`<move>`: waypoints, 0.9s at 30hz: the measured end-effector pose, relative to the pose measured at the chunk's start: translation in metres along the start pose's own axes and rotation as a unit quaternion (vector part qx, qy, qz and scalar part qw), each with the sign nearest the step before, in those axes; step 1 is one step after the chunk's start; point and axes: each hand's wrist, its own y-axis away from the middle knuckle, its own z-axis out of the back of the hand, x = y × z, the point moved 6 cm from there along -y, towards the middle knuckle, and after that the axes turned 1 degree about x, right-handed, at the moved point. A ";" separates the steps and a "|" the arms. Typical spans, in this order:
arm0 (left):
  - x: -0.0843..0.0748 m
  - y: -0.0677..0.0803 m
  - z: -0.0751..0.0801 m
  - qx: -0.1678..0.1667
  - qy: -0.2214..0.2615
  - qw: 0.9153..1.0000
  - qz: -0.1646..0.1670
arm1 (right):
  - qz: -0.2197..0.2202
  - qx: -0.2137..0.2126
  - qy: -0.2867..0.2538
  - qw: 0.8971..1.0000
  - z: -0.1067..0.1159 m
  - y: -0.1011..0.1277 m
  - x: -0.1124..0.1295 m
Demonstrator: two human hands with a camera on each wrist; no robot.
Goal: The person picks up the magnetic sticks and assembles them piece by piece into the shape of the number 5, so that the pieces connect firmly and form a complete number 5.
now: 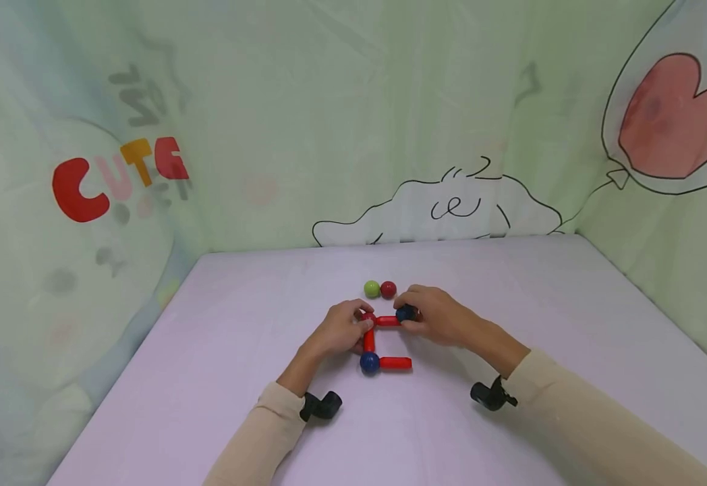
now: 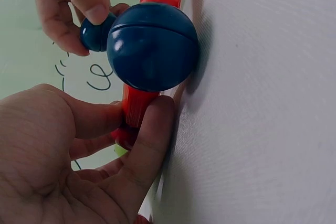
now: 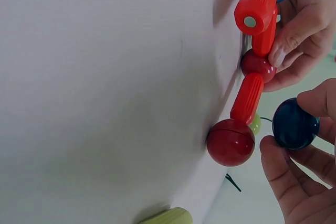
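On surface, between side edges: near connector ball; right of it, near rod. Behind it, side rod, then far ball in left hand; right of that, far rod. Over its right end, raised ball in right hand. Toward far edge: left loose ball beside right loose ball.

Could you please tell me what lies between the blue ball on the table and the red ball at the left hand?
A red rod spans the stretch between the blue ball and the red ball, as the head view shows.
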 end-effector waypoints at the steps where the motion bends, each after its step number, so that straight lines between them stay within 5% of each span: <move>1: 0.000 0.000 0.000 0.000 -0.001 1.000 0.001 | 0.001 0.003 0.000 1.000 -0.001 0.001 0.000; 27: 0.002 -0.002 -0.001 -0.008 -0.007 1.000 0.006 | 0.002 0.086 -0.018 0.996 -0.016 0.024 -0.006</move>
